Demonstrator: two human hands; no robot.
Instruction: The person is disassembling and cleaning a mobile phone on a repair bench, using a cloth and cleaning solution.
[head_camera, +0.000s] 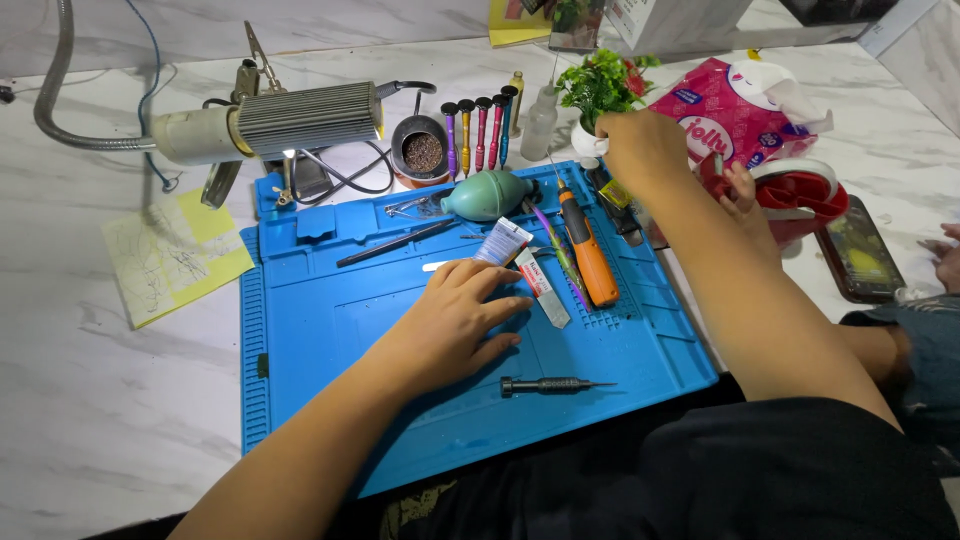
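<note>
Left hand (455, 315) flat, released on blue mat (300, 330) — right hand (640, 145) clenched at mat's far edge; contents unseen.

The right hand (640, 150) is seen from the back, so its fingers and whatever they touch by the white pot (583, 137) are hidden, and whether they grip anything cannot be told. The left hand (455, 325) lies flat over the blue mat (310, 330), covering that patch and the near end of the white tube (528, 268), while the forearms hide the mat's near edge. The lamp's hose (55, 90) runs off the top edge, the phone (858, 250) screen is a blur, and a second person's hand (945, 255) is cut off at the right edge
</note>
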